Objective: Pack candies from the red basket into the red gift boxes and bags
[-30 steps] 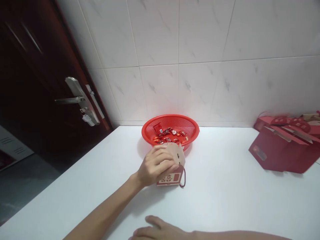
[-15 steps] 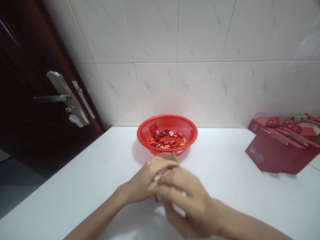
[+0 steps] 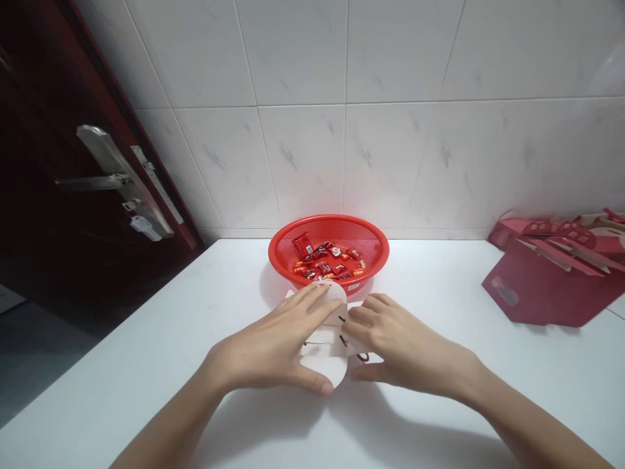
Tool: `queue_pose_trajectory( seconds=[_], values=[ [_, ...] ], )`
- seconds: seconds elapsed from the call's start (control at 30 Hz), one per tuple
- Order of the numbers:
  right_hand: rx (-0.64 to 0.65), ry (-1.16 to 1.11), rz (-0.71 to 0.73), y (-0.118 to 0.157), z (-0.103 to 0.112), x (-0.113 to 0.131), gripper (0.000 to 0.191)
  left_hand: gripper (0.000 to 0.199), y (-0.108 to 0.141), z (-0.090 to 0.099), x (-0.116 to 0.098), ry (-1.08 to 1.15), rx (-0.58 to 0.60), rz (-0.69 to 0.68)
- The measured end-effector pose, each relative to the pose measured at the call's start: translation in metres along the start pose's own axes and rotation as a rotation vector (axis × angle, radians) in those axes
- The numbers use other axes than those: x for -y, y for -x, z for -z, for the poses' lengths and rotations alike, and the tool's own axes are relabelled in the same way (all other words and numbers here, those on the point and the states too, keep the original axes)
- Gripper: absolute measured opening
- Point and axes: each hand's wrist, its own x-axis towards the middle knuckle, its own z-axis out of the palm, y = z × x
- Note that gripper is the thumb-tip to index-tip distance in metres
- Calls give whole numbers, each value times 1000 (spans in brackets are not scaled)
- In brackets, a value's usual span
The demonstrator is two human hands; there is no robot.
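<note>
Brings R hand (image 3: 390,340) from front of box (image 3: 323,335) to its R side w/ curled grip, can't tell if pinching; spreads L hand (image 3: 272,345) over top, prob. to steady flaps (image 3: 326,365).

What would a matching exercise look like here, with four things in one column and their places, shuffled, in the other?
1. Red basket
2. Small paper box
3. Red cartons
4. Door handle

A. At the picture's right, on the white table
B. Between the left hand and the right hand
C. On the dark door
D. Near the wall, holding wrapped packets

Pairs: 1-D, 2-B, 3-A, 4-C
</note>
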Motion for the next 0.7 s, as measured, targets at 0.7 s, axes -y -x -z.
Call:
queue_pose_trajectory(
  seconds=[0.7],
  values=[
    [-415,-420,-209,-23,-13,-66,23,106,1,-20,-10,-10,84,208]
  ],
)
